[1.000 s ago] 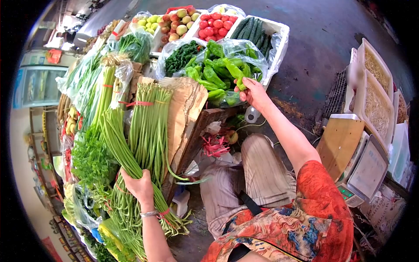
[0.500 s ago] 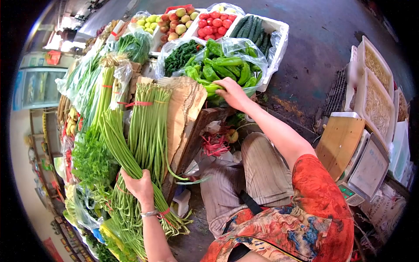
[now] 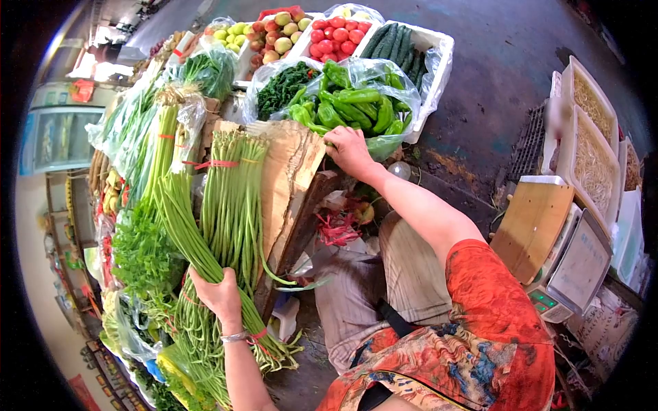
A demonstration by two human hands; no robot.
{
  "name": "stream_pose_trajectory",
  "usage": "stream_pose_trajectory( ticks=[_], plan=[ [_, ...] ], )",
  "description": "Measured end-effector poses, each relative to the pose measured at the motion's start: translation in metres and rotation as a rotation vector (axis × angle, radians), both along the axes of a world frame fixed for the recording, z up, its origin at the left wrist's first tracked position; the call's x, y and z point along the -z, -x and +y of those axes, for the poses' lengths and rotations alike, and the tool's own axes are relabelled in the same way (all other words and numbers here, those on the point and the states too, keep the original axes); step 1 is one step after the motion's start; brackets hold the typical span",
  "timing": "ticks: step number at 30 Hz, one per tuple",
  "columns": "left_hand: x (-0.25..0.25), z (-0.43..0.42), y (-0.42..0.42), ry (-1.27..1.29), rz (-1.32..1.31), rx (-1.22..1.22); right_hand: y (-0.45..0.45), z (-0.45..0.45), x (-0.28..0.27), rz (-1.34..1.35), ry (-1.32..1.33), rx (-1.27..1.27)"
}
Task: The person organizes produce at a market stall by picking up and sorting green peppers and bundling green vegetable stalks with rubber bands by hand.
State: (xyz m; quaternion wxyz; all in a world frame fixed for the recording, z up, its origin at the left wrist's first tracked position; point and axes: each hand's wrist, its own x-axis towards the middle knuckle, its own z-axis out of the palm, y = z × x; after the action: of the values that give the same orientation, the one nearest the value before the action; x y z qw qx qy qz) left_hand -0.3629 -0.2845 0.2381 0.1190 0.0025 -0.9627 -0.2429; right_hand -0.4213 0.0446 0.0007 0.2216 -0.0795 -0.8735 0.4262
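My left hand (image 3: pixel 218 296) is wrapped round a bundle of long thin green stalks (image 3: pixel 192 229), which look like garlic scapes. The bundle leans across the pile, a red tie near its lower end. Beside it lies a similar tied bundle (image 3: pixel 236 178) on cardboard (image 3: pixel 291 161). My right hand (image 3: pixel 351 152) has its fingers curled together at the cardboard's corner, by the near edge of a clear plastic bag of green peppers (image 3: pixel 363 103). What those fingers grip, if anything, is hidden.
Behind the peppers stand white boxes of tomatoes (image 3: pixel 336 38) and cucumbers (image 3: pixel 391 44). Leafy celery (image 3: pixel 144 236) fills the left. A scale (image 3: pixel 579 253) and trays of pale sprouts (image 3: pixel 593 161) stand at right. Red ties (image 3: pixel 336 229) lie beyond my knees.
My right hand has drawn back from the peppers, towards me and slightly left, to the cardboard's corner. My left hand keeps its hold on the stalks, almost unmoved.
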Motion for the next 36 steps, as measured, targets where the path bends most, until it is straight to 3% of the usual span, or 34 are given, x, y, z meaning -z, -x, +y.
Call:
stream_pose_trajectory(
  ticks=[5,9,11,15,17,18,22,25,26,31,35,36],
  plan=[
    [0.0,0.0,0.0,-0.032,0.01,0.021,0.0,0.023,-0.009,-0.01,0.039,-0.109],
    [-0.004,0.006,-0.002,-0.027,0.013,0.018,0.001,0.064,-0.01,-0.214,-0.067,0.155],
    [-0.004,0.005,-0.001,-0.041,-0.028,0.001,0.006,0.083,-0.003,-0.144,-0.152,0.287],
    [-0.004,0.007,-0.001,0.016,0.022,0.022,0.019,0.105,0.011,-0.187,-0.177,0.207],
    [-0.005,0.008,-0.001,-0.007,0.008,0.014,0.022,0.109,0.012,-0.363,-0.319,0.161],
    [-0.005,0.008,-0.002,-0.008,0.009,0.014,0.022,0.108,0.013,-0.304,-0.341,0.159],
    [-0.006,0.011,-0.002,0.015,0.019,0.002,0.001,0.099,0.004,-0.03,-0.251,0.145],
    [0.0,0.007,-0.003,-0.021,0.038,0.011,-0.023,0.087,0.004,-0.293,-0.192,0.018],
    [0.001,0.005,-0.002,-0.018,0.039,0.005,-0.029,0.086,0.008,-0.387,-0.31,-0.036],
    [-0.002,0.007,-0.002,-0.017,0.021,-0.001,-0.023,0.108,0.012,-0.157,-0.02,0.077],
    [-0.005,0.011,-0.002,0.011,0.0,-0.009,-0.005,0.134,0.019,-0.053,-0.186,0.245],
    [-0.005,0.011,-0.002,0.012,0.0,-0.008,-0.004,0.142,0.019,-0.23,-0.166,0.234]
  ],
)
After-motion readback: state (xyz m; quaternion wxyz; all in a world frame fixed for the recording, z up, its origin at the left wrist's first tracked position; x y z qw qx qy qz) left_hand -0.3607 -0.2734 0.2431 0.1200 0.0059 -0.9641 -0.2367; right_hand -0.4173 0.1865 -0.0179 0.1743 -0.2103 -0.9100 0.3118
